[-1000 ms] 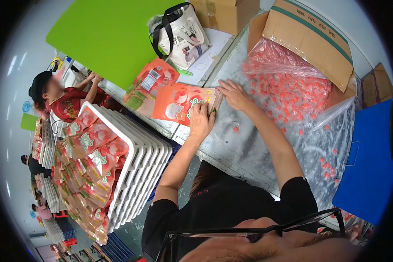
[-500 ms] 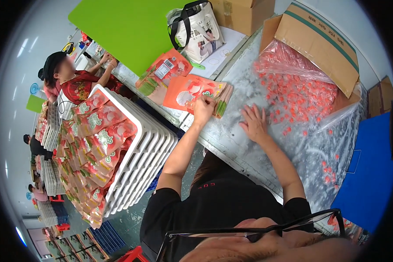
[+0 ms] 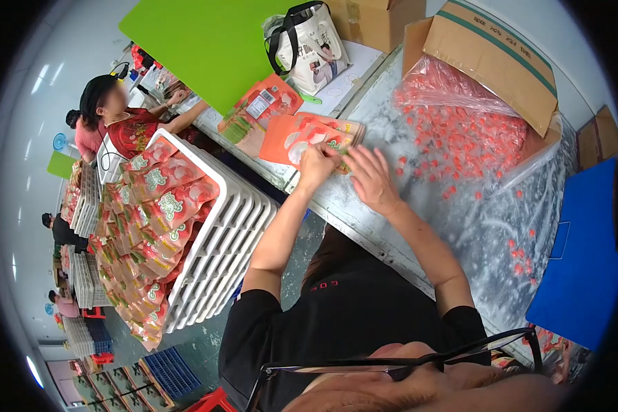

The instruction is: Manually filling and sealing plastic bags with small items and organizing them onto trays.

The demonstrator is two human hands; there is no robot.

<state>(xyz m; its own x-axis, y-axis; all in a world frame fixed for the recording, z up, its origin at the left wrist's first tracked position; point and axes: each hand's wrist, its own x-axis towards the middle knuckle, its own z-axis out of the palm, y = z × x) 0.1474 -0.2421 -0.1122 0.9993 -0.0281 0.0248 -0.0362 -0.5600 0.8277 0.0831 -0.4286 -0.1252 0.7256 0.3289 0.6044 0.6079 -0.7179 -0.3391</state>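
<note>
A stack of orange-red printed pouches (image 3: 281, 141) lies on the metal worktable in front of me. My left hand (image 3: 318, 165) is over the stack's near right end, its fingers curled in a pinch at the edge of the top pouch. Close beside it, my right hand (image 3: 373, 180) has its fingers stretched out, the tips meeting the pouch edge near my left fingertips. Nothing shows in the right palm. More pouches (image 3: 244, 130) with green-striped ends lie just behind the stack, one turned with its label side up.
A tipped cardboard box (image 3: 491, 65) spills small red wrapped pieces (image 3: 460, 147) from a clear liner at right. A tote bag (image 3: 319, 58) stands behind. At left, stacked white crates (image 3: 220, 254) carry filled pouches (image 3: 144, 226). A co-worker (image 3: 134, 127) works beyond them.
My right hand has moved left from the bare tabletop to the pouch edge, next to my left hand. Some loose red pieces have shifted. The co-worker's arm now reaches further out.
</note>
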